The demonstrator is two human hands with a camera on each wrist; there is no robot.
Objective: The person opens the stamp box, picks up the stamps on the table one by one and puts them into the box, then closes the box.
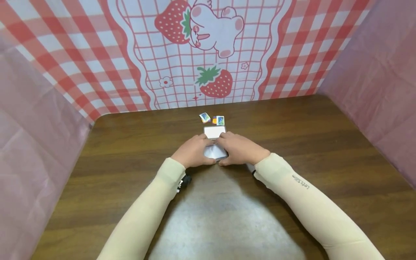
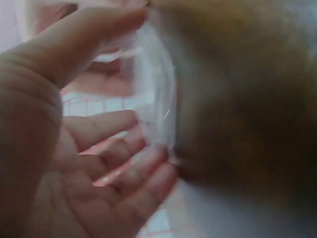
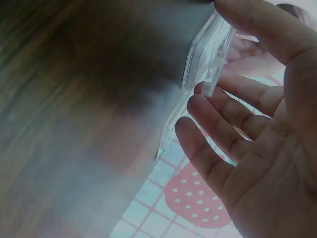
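Note:
A small flat case lies unfolded on the table, its white half farther from me and its clear, shiny half between my hands. My left hand holds the left side of the clear half, thumb at the near edge and fingers at the far edge. My right hand grips the right side likewise. Blurred clear plastic spans thumb and fingertips in the left wrist view. In the right wrist view, a clear piece sticks up from the case beside the fingers. The case's contents cannot be made out.
Just behind the case lie small printed cards or stickers, with another by them. The brown wooden table meets a strawberry-patterned cloth at the back. Pink cloth hangs at both sides.

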